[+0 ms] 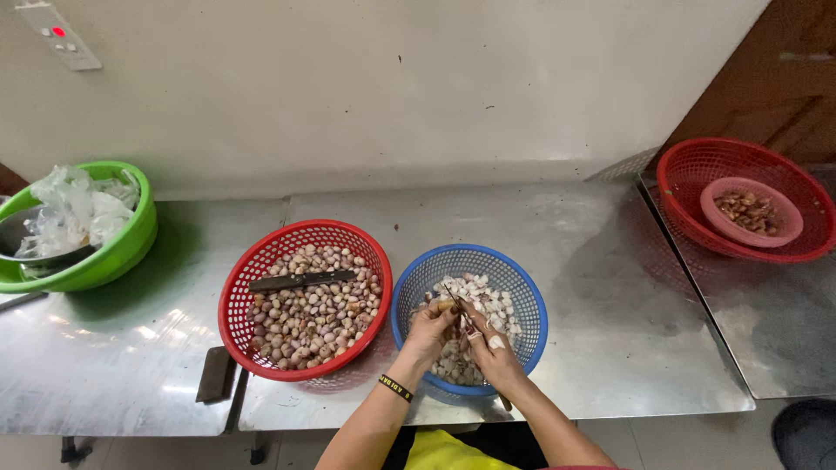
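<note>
Over the blue basket point(522, 296), left hand point(429, 331) pinches a shallot point(446, 305); right hand point(493, 352), touching it, grips a small knife point(460, 306) angled up-left across it.

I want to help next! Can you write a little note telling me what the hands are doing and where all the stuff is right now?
Left hand: over the blue basket, holding a small shallot.
Right hand: gripping a small knife, blade at that shallot.
Blue basket: peeled pieces and skins, partly filled.
Red basket on the left: heaped with unpeeled shallots, a big knife lying on top.
Done: some peeled. Left: most of the red basket's pile.
Far right: a second red basket with a pink bowl. Far left: a green bowl.
</note>
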